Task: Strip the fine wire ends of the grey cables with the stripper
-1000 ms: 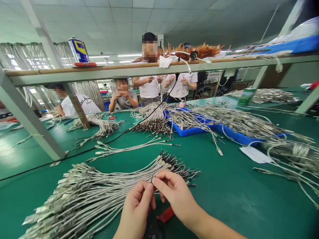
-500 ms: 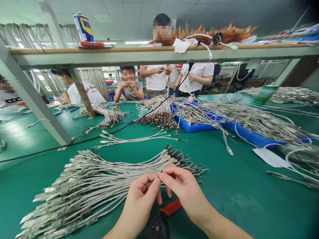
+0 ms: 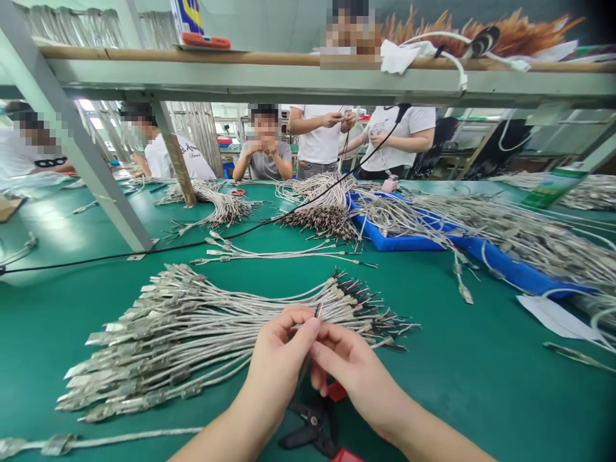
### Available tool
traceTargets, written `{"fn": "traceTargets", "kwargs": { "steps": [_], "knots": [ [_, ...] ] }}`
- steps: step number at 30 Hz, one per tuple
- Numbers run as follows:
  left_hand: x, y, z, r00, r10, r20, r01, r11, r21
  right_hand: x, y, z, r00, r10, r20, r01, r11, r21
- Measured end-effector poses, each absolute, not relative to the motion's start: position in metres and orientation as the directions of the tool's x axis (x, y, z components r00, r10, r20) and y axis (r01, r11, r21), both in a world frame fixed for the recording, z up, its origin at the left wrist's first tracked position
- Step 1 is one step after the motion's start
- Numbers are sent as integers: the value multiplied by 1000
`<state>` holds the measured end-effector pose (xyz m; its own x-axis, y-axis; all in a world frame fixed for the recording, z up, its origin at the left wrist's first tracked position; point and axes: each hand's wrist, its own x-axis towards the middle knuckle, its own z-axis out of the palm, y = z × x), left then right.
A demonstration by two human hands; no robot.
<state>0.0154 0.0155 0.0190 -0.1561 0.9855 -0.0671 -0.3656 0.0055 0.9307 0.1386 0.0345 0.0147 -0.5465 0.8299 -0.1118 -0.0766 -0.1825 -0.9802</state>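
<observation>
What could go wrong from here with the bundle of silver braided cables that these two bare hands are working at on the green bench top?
The bare left hand and right hand work right by the dark wire tips of the silver braided cable bundle, so a sharp strand could prick a finger. The red-handled pliers lie directly beneath the wrists, where a slip could knock them or snag a cable.

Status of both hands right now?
Left hand: closed, pinching a thin wire.
Right hand: curled next to that wire; cannot tell if it's holding it.
</observation>
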Motion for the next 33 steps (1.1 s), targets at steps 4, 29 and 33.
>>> {"fn": "traceTargets", "kwargs": {
  "steps": [4,29,33],
  "knots": [
    [11,16,25,-98,995,-20,-438,-25,899,141,34,15,-504,854,-132,-41,-177,-983],
    [2,17,26,-175,985,4,-478,-88,874,152,35,19,-587,802,-110,-33,-159,-987],
    [0,17,25,-166,986,-2,-469,-77,880,154,34,19,-609,786,-109,4,-134,-991]
  ]
}}
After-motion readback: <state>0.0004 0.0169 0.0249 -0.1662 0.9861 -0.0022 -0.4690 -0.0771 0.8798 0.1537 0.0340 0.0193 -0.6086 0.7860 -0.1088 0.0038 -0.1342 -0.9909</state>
